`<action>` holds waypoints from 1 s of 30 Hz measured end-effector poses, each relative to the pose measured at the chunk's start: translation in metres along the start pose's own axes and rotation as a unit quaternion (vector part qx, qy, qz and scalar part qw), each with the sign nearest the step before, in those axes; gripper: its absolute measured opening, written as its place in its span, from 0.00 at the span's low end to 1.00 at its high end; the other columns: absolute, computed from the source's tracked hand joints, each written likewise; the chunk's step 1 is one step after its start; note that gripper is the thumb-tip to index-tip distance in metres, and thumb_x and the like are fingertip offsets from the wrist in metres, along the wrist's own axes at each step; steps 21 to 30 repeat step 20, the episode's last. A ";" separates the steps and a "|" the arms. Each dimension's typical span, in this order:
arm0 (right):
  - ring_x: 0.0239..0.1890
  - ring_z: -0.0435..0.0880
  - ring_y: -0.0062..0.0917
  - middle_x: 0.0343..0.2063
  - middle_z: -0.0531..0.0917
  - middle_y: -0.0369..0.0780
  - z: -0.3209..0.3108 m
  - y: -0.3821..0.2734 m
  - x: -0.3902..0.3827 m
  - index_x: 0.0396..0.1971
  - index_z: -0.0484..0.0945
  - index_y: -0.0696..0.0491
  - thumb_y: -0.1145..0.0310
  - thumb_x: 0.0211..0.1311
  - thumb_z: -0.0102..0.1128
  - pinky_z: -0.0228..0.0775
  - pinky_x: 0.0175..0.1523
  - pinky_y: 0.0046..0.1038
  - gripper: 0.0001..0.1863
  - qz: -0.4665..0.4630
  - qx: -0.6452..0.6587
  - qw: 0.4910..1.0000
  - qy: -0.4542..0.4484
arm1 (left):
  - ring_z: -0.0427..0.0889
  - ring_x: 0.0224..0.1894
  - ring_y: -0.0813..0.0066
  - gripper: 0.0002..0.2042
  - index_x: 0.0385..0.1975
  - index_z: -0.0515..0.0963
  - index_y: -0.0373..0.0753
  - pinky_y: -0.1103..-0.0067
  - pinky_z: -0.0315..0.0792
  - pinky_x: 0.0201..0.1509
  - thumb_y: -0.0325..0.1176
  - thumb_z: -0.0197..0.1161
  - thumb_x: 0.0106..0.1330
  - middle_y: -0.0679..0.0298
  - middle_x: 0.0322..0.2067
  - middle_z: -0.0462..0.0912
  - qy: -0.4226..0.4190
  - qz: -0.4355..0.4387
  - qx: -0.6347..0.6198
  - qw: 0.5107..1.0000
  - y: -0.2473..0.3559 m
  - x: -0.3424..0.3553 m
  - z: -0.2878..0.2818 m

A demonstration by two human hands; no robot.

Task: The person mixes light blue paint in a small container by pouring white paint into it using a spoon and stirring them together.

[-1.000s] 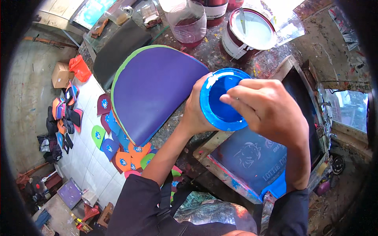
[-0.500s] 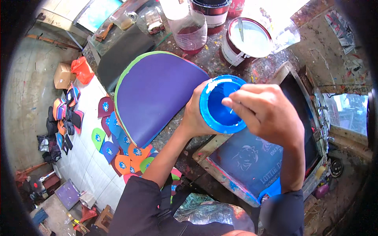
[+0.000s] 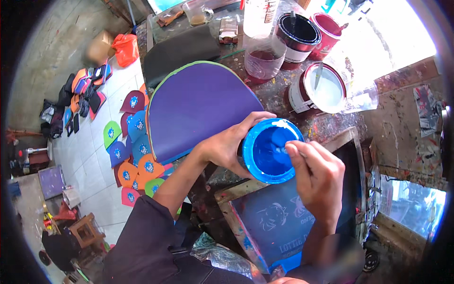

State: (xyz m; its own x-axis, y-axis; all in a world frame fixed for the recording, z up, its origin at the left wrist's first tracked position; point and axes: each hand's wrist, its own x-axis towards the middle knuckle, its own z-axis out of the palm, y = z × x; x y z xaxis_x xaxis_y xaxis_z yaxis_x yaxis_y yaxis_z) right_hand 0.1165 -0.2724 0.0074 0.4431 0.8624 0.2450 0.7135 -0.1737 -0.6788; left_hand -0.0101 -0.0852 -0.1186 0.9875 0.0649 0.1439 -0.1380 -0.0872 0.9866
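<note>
My left hand (image 3: 222,147) is wrapped round the side of a blue paint pot (image 3: 252,166), which is tipped so that its mouth faces me. Glossy blue paint (image 3: 269,158) lies inside, and pale smears mark the rim. Over the pot's right edge, my right hand (image 3: 319,176) is closed in a pinch on a thin stick-like tool (image 3: 283,149). Its tip reaches into the pot; the fingers hide most of it. Below both hands lies a wood-framed printing screen (image 3: 276,227) with line drawings and lettering. Left of the pot rests a stack of rounded foam sheets, purple on top (image 3: 198,111).
An open can of white paint (image 3: 326,90) with a spatula stands beyond the pot. Near it are a dark paint can (image 3: 298,35), a red paint bucket (image 3: 326,31) and a clear jug (image 3: 265,59). Printed coloured pieces (image 3: 137,123) spread over the floor tiles at left.
The view has shifted, bringing more of the paint cans in. The pot sits lower in the picture, and my right hand has drawn back from over its mouth to its right edge.
</note>
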 end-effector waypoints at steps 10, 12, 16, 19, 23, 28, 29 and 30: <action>0.16 0.75 0.11 0.20 0.83 0.37 -0.013 0.013 -0.030 0.37 0.87 0.62 0.69 0.80 0.56 0.59 0.22 0.17 0.15 0.169 0.082 0.970 0.157 | 0.84 0.62 0.57 0.59 0.70 0.63 0.37 0.65 0.77 0.67 0.46 0.92 0.34 0.52 0.62 0.80 0.150 0.115 0.068 0.980 -0.042 -0.004 0.030; 0.14 0.69 0.09 0.17 0.79 0.34 -0.010 0.015 -0.030 0.38 0.86 0.60 0.63 0.83 0.52 0.52 0.21 0.16 0.18 0.207 0.087 0.953 0.203 | 0.84 0.62 0.57 0.58 0.70 0.64 0.37 0.65 0.77 0.67 0.46 0.92 0.35 0.51 0.62 0.79 0.154 0.111 0.047 0.981 -0.047 -0.007 0.030; 0.15 0.59 0.05 0.18 0.74 0.30 -0.006 0.021 -0.025 0.38 0.83 0.59 0.60 0.83 0.51 0.42 0.19 0.14 0.18 0.272 0.134 0.908 0.289 | 0.78 0.67 0.54 0.53 0.71 0.62 0.36 0.63 0.75 0.70 0.45 0.88 0.46 0.47 0.66 0.75 0.132 0.103 0.019 0.986 -0.051 -0.003 0.032; 0.15 0.59 0.05 0.27 0.79 0.34 -0.007 0.039 -0.025 0.43 0.82 0.61 0.61 0.83 0.53 0.44 0.17 0.14 0.17 0.280 0.173 0.896 0.297 | 0.84 0.62 0.56 0.57 0.70 0.64 0.36 0.65 0.78 0.67 0.47 0.90 0.38 0.51 0.63 0.79 0.163 0.096 0.009 0.982 -0.059 -0.006 0.036; 0.15 0.59 0.05 0.30 0.81 0.36 -0.006 0.046 -0.026 0.45 0.82 0.62 0.61 0.83 0.52 0.45 0.17 0.14 0.17 0.279 0.176 0.895 0.299 | 0.84 0.62 0.56 0.57 0.70 0.64 0.36 0.65 0.78 0.67 0.47 0.90 0.38 0.51 0.63 0.79 0.164 0.087 0.011 0.983 -0.041 -0.032 0.067; 0.15 0.59 0.05 0.30 0.81 0.36 -0.006 0.046 -0.026 0.45 0.82 0.62 0.61 0.83 0.52 0.45 0.17 0.14 0.17 0.279 0.176 0.895 0.299 | 0.84 0.62 0.56 0.57 0.70 0.64 0.36 0.65 0.78 0.67 0.47 0.90 0.38 0.51 0.63 0.79 0.164 0.087 0.011 0.983 -0.041 -0.032 0.067; 0.15 0.59 0.05 0.30 0.81 0.36 -0.006 0.046 -0.026 0.45 0.82 0.62 0.61 0.83 0.52 0.45 0.17 0.14 0.17 0.279 0.176 0.895 0.299 | 0.84 0.62 0.56 0.57 0.70 0.64 0.36 0.65 0.78 0.67 0.47 0.90 0.38 0.51 0.63 0.79 0.164 0.087 0.011 0.983 -0.041 -0.032 0.067; 0.15 0.59 0.05 0.30 0.81 0.36 -0.006 0.046 -0.026 0.45 0.82 0.62 0.61 0.83 0.52 0.45 0.17 0.14 0.17 0.279 0.176 0.895 0.299 | 0.84 0.62 0.56 0.57 0.70 0.64 0.36 0.65 0.78 0.67 0.47 0.90 0.38 0.51 0.63 0.79 0.164 0.087 0.011 0.983 -0.041 -0.032 0.067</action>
